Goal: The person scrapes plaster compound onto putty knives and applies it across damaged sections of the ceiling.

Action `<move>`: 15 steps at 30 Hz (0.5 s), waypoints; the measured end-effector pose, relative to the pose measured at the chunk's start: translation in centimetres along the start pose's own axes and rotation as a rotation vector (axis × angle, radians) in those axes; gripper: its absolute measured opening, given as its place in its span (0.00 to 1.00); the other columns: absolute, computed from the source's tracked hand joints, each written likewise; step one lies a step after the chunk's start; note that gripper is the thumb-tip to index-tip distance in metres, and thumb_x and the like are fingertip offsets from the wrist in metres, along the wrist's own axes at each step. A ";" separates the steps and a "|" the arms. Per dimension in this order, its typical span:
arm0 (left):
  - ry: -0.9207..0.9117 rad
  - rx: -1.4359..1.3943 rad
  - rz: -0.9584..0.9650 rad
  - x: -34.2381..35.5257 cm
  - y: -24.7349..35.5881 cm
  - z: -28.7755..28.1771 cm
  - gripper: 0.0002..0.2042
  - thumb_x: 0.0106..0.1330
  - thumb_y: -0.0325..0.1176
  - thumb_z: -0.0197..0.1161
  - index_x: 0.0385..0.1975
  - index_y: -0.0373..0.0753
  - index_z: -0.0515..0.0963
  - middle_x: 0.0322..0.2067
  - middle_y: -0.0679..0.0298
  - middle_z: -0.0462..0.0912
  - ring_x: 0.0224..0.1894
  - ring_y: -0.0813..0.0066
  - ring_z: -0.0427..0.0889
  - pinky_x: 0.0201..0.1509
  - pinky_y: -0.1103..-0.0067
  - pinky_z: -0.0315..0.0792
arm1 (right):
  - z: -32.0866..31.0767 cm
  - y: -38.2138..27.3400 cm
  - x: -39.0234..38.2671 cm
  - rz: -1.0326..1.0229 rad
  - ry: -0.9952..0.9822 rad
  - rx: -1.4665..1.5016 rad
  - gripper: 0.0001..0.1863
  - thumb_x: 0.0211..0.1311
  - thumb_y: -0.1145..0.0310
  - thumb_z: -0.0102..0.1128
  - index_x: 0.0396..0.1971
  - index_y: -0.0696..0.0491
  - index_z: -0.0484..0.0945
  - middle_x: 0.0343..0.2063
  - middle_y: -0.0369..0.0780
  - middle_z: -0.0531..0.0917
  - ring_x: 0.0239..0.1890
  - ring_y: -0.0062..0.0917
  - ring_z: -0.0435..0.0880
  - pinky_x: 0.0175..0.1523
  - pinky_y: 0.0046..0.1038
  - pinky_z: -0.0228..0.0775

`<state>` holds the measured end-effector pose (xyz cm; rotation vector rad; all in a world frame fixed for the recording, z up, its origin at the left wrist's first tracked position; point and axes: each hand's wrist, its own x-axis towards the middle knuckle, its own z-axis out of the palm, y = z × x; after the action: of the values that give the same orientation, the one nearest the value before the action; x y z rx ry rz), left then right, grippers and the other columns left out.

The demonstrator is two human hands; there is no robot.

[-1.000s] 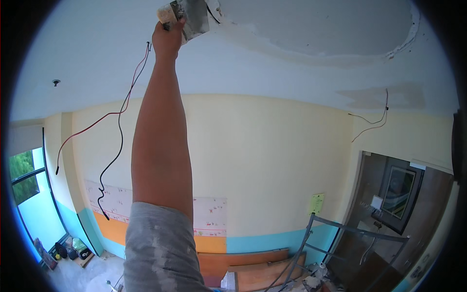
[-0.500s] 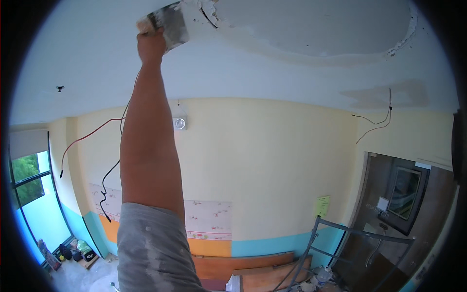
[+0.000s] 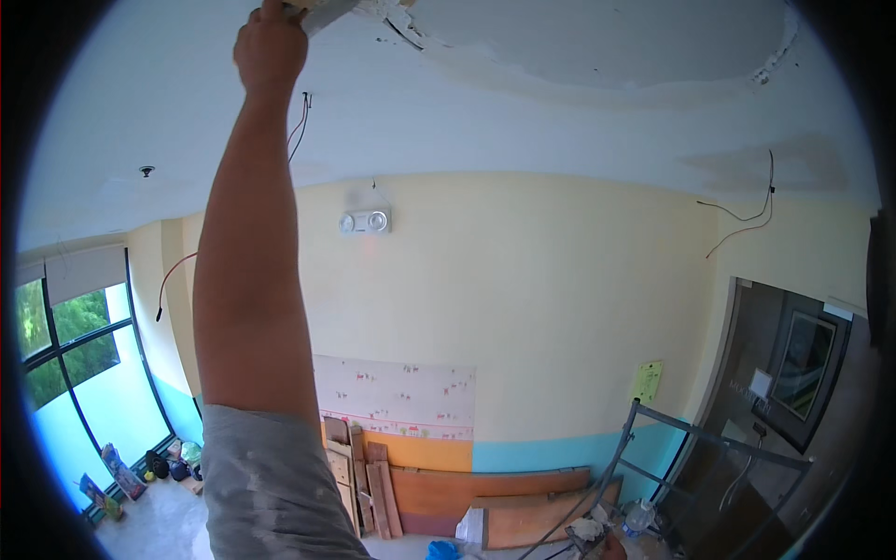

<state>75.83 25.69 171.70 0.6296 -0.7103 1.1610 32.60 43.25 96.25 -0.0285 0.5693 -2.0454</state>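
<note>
My left hand (image 3: 271, 51) is raised to the ceiling at the upper edge, its fingers closed round the handle of a wide putty knife (image 3: 329, 13). Only part of the flat metal blade shows; the rest is cut off by the frame. Just right of the blade is a rough, crumbling patch of filler (image 3: 399, 17) with a dark slit in the ceiling. A large smoothed round patch (image 3: 597, 42) spreads to the right of it. My bare forearm and grey, dust-marked sleeve rise from the lower edge. My right hand is out of view.
Loose wires (image 3: 769, 201) hang from the ceiling at the right. An emergency light (image 3: 365, 221) is fixed to the far wall. Below stand a grey metal frame (image 3: 719, 434), leaning wooden boards (image 3: 485, 493) and a blue bag (image 3: 442, 551). A dark door (image 3: 728, 392) is at the right.
My left hand and the putty knife have moved up and slightly left, so less of the blade shows. The view has swung somewhat left, uncovering more window, the whole wall light and several boards.
</note>
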 end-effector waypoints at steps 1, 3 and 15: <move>-0.008 -0.008 0.000 0.0 0.1 -0.5 0.17 0.66 0.45 0.55 0.48 0.41 0.72 0.43 0.51 0.80 0.45 0.47 0.79 0.46 0.56 0.73 | -0.5 0.1 0.2 -0.002 0.011 0.004 0.17 0.73 0.62 0.41 0.50 0.56 0.74 0.41 0.40 0.82 0.42 0.29 0.80 0.53 0.31 0.74; -0.028 -0.092 -0.065 -1.3 0.0 -1.8 0.20 0.66 0.48 0.55 0.48 0.39 0.72 0.44 0.49 0.80 0.46 0.46 0.78 0.47 0.58 0.73 | -1.7 0.6 1.1 0.000 -0.164 0.002 0.18 0.73 0.62 0.41 0.51 0.56 0.73 0.38 0.39 0.82 0.39 0.28 0.80 0.54 0.31 0.73; -1.581 -0.743 -0.464 -36.7 9.2 -21.7 0.25 0.56 0.39 0.67 0.51 0.32 0.70 0.44 0.51 0.80 0.48 0.62 0.79 0.53 0.70 0.70 | 9.5 1.3 0.5 -0.051 -0.153 0.043 0.19 0.72 0.64 0.46 0.57 0.55 0.66 0.52 0.42 0.76 0.54 0.32 0.76 0.61 0.36 0.68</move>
<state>62.16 23.20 130.38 0.9190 -2.0347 -0.3051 35.77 38.68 104.08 -0.1738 0.4331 -2.0832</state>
